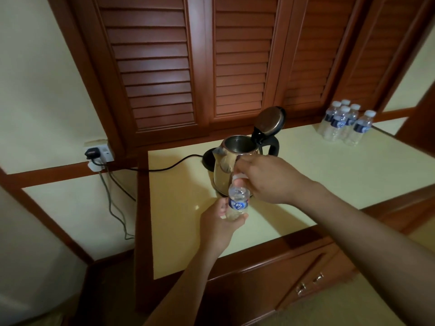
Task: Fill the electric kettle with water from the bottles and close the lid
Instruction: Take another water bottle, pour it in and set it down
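A steel electric kettle [231, 161] stands on the cream counter [329, 165], its lid [270, 121] hinged up and open, showing a dark inside. Just in front of it I hold a small clear water bottle [237, 203] with a blue label. My left hand [221, 222] grips the bottle's lower body from below. My right hand [268, 177] comes from the right, and its fingers pinch the white cap [237, 178] at the top of the bottle. The bottle is upright, slightly tilted.
Several more sealed water bottles [344, 123] stand at the counter's back right. The kettle's black cord [164, 167] runs left to a wall socket [98, 152]. Louvred wooden doors [188, 67] rise behind the counter. Drawers with metal handles [309, 282] sit below the front edge.
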Demonstrator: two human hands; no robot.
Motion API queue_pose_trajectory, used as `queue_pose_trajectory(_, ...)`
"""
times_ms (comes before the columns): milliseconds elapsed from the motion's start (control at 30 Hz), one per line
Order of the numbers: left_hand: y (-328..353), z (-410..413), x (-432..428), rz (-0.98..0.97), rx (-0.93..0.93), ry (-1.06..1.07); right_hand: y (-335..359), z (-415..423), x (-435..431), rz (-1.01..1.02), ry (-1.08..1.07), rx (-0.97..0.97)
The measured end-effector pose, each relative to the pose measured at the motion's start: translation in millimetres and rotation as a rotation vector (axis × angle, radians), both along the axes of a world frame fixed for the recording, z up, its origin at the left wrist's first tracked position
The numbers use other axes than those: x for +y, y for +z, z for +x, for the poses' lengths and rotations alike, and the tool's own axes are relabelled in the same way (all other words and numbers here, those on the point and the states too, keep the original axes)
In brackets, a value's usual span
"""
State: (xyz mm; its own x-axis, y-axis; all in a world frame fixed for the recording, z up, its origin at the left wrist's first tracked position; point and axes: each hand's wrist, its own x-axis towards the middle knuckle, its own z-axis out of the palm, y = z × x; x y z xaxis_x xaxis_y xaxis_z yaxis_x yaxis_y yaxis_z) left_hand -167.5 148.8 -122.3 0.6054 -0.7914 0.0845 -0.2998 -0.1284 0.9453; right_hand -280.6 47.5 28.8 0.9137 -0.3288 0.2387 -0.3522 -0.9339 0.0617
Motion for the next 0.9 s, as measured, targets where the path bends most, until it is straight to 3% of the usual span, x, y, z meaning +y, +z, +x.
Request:
queue_pose_trajectory(67, 3, 0, 2, -0.004, -0.023, 0.035, -10, -3, 1, 0.047, -0.016, -0.098)
queue_pose_trajectory(200, 9, -18, 3, -0.053, -0.146, 0.028, -45, -34, 14, 0.405, -0.203, -0.416)
queue_pose_trajectory(300, 14, -37, -7, -0.123, -0.121, 0.031, -74, -56, 19, 0.589, -0.349, -0.597)
queue_pose_trajectory(567, 35, -88, -83, -0.143, -0.280, -0.087, -83, -106, -39, 0.567, -0.482, -0.787)
queue_pose_trajectory(767, 42, -128, -162, 0.050, -0.382, -0.298, -97, -162, -127, 0.506, -0.546, -0.815)
queue_pose_trajectory(900, 15, -140, -230, 0.277, -0.633, -0.299, -114, -205, -203, 0.491, -0.612, -0.819)
